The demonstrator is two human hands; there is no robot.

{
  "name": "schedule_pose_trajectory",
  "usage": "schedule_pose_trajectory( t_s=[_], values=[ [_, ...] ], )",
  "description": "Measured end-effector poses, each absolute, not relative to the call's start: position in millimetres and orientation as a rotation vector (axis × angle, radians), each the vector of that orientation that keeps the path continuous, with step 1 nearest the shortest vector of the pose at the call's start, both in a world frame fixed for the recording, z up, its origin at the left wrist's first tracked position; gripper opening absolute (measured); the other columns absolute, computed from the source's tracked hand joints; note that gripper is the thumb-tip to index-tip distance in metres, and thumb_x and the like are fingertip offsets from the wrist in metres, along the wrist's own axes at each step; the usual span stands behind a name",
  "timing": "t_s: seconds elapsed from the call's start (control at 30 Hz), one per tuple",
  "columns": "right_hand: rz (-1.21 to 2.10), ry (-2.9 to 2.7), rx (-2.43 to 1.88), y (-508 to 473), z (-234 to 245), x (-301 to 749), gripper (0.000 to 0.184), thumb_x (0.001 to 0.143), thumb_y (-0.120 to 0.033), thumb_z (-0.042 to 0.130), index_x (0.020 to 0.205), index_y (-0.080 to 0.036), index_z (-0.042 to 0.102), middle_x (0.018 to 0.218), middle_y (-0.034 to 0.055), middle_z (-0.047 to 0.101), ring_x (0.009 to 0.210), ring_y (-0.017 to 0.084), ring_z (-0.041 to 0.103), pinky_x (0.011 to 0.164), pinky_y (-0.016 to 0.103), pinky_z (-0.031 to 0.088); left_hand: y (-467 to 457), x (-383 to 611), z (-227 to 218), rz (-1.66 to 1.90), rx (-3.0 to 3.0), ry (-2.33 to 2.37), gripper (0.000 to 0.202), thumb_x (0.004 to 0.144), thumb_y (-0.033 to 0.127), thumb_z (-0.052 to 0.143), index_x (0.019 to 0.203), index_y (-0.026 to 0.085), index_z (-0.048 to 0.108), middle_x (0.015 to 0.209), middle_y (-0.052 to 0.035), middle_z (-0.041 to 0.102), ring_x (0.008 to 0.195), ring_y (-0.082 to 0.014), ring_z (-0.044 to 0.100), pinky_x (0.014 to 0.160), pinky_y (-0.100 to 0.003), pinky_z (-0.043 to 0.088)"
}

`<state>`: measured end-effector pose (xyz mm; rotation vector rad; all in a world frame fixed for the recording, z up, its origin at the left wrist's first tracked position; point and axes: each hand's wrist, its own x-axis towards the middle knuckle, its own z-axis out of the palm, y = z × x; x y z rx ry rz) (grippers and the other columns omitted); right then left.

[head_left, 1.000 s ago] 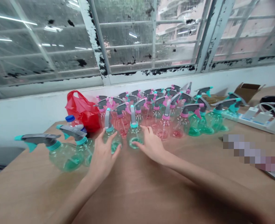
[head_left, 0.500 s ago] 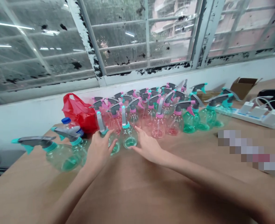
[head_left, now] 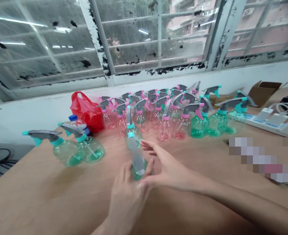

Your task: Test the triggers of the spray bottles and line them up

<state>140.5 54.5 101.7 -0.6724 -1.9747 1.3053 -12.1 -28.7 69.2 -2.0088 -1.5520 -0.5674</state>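
Clasping a spray bottle (head_left: 137, 160), the left hand (head_left: 129, 192) adjoins the spread right hand (head_left: 170, 168).

Table (head_left: 80, 195): spray bottles (head_left: 164, 129), red bag (head_left: 85, 112), power strip (head_left: 252, 121).

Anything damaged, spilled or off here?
The window frame behind the spray bottles has dark, ragged patches in its pale paint, as if peeling. No spill shows on the table; the held bottle in the left hand is blurred.
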Motion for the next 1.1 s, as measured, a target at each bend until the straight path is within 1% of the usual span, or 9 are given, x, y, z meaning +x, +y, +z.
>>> schedule_pose_trajectory(
  t_s=[0.1,0.23,0.33,0.43,0.57,0.7,0.77,0.9,1.1],
  values=[
    [1.164,-1.822,-0.755,48,106,145,0.068,0.069,-0.041,0.08,0.126,-0.022,0.047,0.114,0.0098,0.062,0.104,0.026,0.061,0.086,0.043,0.051,-21,24,62,-0.513,-2.025,-1.416,0.027,0.097,0.023,0.05,0.12,0.017,0.062,0.099,-0.0147,0.065,0.098,-0.0332,0.063,0.077,-0.043,0.055],
    [0.981,-1.815,-0.814,58,109,162,0.025,0.079,-0.024,0.065,0.102,-0.021,0.054,0.084,0.0,0.059,0.07,0.015,0.057,0.066,0.031,0.047,-11,45,54,-0.557,-2.117,-1.277,0.038,0.089,0.033,0.067,0.123,0.02,0.056,0.115,-0.0198,0.062,0.106,-0.038,0.063,0.08,-0.048,0.056],
    [0.987,-1.881,-0.702,71,108,175,0.03,0.072,-0.008,0.054,0.1,-0.021,0.054,0.076,-0.0034,0.052,0.062,0.011,0.049,0.058,0.025,0.041,-8,36,46,-0.671,-2.341,-1.125,0.045,0.09,0.026,0.063,0.132,0.022,0.049,0.134,-0.0227,0.049,0.126,-0.0411,0.049,0.091,-0.056,0.05],
    [0.979,-1.891,-0.647,84,102,180,0.04,0.068,-0.006,0.048,0.103,-0.023,0.058,0.078,-0.0028,0.053,0.06,0.01,0.046,0.056,0.024,0.038,-9,10,33,-0.838,-2.554,-0.948,0.05,0.088,0.009,0.051,0.137,0.019,0.044,0.147,-0.0226,0.034,0.138,-0.0394,0.033,0.099,-0.059,0.042],
    [0.976,-1.892,-0.558,96,97,177,0.035,0.074,-0.01,0.05,0.104,-0.024,0.061,0.073,-0.0031,0.053,0.061,0.012,0.046,0.057,0.025,0.038,-6,-25,18,-0.88,-2.515,-1.162,0.043,0.092,0.011,0.045,0.136,0.014,0.045,0.144,-0.0192,0.043,0.135,-0.0323,0.04,0.103,-0.051,0.043],
    [0.984,-1.925,-0.535,97,103,172,0.013,0.085,-0.021,0.056,0.096,-0.02,0.062,0.077,-0.0015,0.058,0.059,0.01,0.048,0.056,0.024,0.039,1,-38,13,-0.734,-2.419,-1.479,0.037,0.096,0.023,0.047,0.133,0.016,0.046,0.139,-0.018,0.051,0.127,-0.0328,0.051,0.099,-0.054,0.047],
    [0.952,-1.949,-0.555,95,106,172,0.008,0.088,-0.026,0.057,0.089,-0.019,0.061,0.072,-0.0025,0.056,0.057,0.01,0.047,0.056,0.024,0.039,3,-38,13,-0.671,-2.436,-1.521,0.039,0.096,0.024,0.048,0.134,0.015,0.045,0.139,-0.0189,0.051,0.128,-0.0332,0.051,0.1,-0.055,0.046],
    [0.949,-1.926,-0.578,94,106,172,0.015,0.09,-0.026,0.055,0.076,-0.02,0.052,0.066,-0.0045,0.047,0.058,0.01,0.043,0.054,0.024,0.035,3,-36,13,-0.6,-2.466,-1.535,0.041,0.097,0.025,0.047,0.136,0.015,0.044,0.142,-0.0195,0.048,0.131,-0.0328,0.047,0.102,-0.054,0.043],
    [1.002,-1.985,-0.559,97,108,173,0.006,0.088,-0.025,0.055,0.088,-0.021,0.059,0.071,-0.0015,0.053,0.064,0.014,0.05,0.058,0.027,0.041,3,-36,13,-0.542,-2.481,-1.529,0.043,0.095,0.026,0.049,0.136,0.014,0.047,0.143,-0.0183,0.049,0.133,-0.0331,0.044,0.103,-0.054,0.042]
  ],
)
